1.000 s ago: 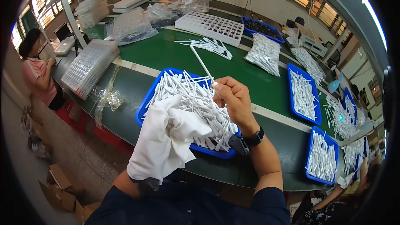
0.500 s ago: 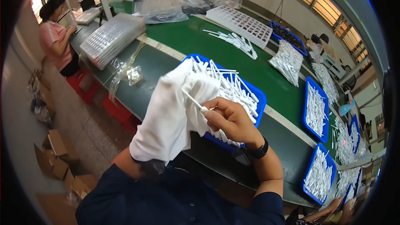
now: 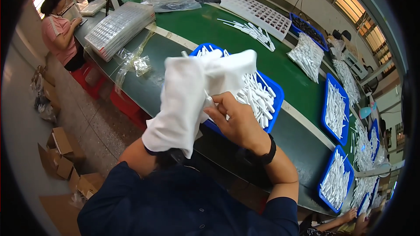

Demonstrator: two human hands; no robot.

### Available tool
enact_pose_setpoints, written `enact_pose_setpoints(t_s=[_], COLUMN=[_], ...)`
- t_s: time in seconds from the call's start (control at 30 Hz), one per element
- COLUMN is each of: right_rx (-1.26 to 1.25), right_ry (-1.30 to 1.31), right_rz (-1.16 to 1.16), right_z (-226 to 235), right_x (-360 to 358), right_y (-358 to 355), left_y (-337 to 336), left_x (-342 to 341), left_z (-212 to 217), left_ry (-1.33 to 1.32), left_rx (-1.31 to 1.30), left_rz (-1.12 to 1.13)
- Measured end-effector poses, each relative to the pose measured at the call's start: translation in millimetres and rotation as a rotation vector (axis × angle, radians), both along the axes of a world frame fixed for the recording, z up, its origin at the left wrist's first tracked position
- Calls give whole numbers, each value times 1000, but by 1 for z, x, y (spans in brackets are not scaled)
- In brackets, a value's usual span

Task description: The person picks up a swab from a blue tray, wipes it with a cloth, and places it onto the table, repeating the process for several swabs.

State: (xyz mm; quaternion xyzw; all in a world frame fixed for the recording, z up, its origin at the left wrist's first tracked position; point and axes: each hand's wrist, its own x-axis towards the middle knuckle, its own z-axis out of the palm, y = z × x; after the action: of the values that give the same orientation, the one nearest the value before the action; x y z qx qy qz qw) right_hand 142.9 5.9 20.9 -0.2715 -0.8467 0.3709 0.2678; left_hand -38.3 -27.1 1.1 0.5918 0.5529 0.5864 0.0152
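Note:
A white cloth (image 3: 181, 100) drapes over my left hand and wrist, so its fingers are hidden; only my left forearm (image 3: 136, 156) shows below. Pinched between the thumb and fingers of my right hand (image 3: 243, 122) is a white plastic stick (image 3: 210, 101). Its thick end sits at my fingertips, and its thin end meets the cloth, where the folds partly hide it. Behind and beneath both hands, a blue tray (image 3: 280, 100) holds many similar white sticks (image 3: 256, 100). The cloth covers part of that tray.
Loose white sticks (image 3: 256, 35) lie on the green bench beside a white perforated tray (image 3: 258, 15). Further blue trays (image 3: 323, 122) of sticks stand at right, near a bagged bundle (image 3: 307, 57). Stacked clear trays (image 3: 116, 30) sit at left; a person in pink (image 3: 61, 32) works beyond.
The cloth over my left hand has shifted, a fold now spreading right across the blue tray. My right hand has moved slightly right and down, still pinching the stick, which is more covered.

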Motion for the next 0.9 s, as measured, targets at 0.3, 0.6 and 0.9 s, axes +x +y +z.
enact_pose_setpoints(t_s=[0.3,0.6,0.9], right_rx=[-250,-247,-438], right_ry=[-110,212,366], right_rz=[-8,-74,-133], right_z=[43,37,22], right_x=[37,35,25], right_y=[23,22,30], left_y=[-27,-32,-43], left_x=[43,28,7], left_z=[37,42,45], left_ry=[104,347,362], left_rx=[-661,-531,-534], left_rz=[-327,-569,-270])
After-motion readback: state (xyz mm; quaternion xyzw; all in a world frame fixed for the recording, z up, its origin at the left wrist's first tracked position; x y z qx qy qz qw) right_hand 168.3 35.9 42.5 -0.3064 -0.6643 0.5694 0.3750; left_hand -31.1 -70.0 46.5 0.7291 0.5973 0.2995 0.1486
